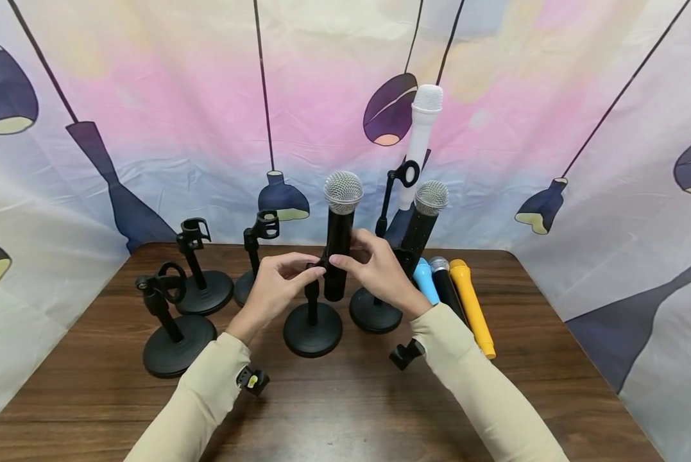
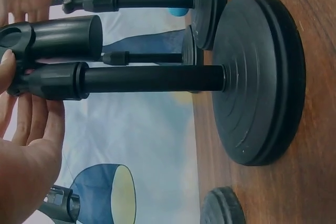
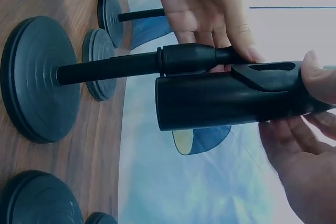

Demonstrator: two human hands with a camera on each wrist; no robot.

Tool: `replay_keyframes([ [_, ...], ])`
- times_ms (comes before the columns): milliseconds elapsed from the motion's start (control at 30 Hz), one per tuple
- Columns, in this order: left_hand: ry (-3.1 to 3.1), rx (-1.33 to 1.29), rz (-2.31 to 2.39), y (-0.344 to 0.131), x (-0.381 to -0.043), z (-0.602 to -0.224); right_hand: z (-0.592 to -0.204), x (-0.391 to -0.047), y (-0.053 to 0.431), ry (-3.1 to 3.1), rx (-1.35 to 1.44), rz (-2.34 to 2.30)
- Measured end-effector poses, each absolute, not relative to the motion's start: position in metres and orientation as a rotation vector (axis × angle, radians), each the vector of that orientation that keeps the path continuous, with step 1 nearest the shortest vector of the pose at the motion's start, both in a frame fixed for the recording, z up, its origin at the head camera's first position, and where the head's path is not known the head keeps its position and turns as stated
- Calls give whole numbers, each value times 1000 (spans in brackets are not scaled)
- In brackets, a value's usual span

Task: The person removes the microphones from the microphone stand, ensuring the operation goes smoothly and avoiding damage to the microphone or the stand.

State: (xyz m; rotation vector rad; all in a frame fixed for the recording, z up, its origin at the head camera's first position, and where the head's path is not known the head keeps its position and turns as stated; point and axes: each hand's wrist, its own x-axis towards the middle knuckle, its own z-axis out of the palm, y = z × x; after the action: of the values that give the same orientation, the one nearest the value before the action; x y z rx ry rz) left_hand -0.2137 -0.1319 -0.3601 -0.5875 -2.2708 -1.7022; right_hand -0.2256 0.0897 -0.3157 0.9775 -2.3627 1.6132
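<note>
A black microphone with a silver mesh head (image 1: 338, 234) stands nearly upright in the clip (image 3: 247, 80) of a black desk stand (image 1: 313, 330). My right hand (image 1: 376, 266) grips the microphone's handle, thumb in front and fingers behind. At the joint below the clip, my left hand (image 1: 276, 282) pinches the top of the stand between thumb and fingers. In the left wrist view the stand's pole (image 2: 152, 79) runs alongside the handle's lower end (image 2: 68, 38), which hangs free above the round base (image 2: 257, 77).
Stands with bare clips (image 1: 174, 343) (image 1: 205, 292) (image 1: 253, 282) are at left. To the right, another silver-headed black microphone (image 1: 423, 218) and a white one (image 1: 423, 141) stand upright. Blue (image 1: 425, 282), black (image 1: 449, 295) and yellow (image 1: 472, 308) microphones lie on the table (image 1: 345, 410). A printed cloth (image 1: 206, 96) hangs behind.
</note>
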Motion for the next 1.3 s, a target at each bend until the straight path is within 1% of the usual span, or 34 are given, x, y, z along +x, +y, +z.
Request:
replay_keyframes([
  [400, -2300, -670, -1653, -133, -214, -354, -312, -224, 86, -2353, 885, 1409],
  [667, -2313, -693, -1665, -134, -213, -351, -314, -231, 92, -2351, 1049, 1669],
  [967, -2324, -699, -1652, -136, -214, -351, -306, -233, 92, -2375, 1079, 1434],
  [1200, -2325, -715, -1669, -136, -215, -350, -304, -236, 94, -2428, 1103, 1595],
  [1300, -2323, -723, -1668, -136, -216, -350, -303, -238, 94, -2409, 1124, 1518],
])
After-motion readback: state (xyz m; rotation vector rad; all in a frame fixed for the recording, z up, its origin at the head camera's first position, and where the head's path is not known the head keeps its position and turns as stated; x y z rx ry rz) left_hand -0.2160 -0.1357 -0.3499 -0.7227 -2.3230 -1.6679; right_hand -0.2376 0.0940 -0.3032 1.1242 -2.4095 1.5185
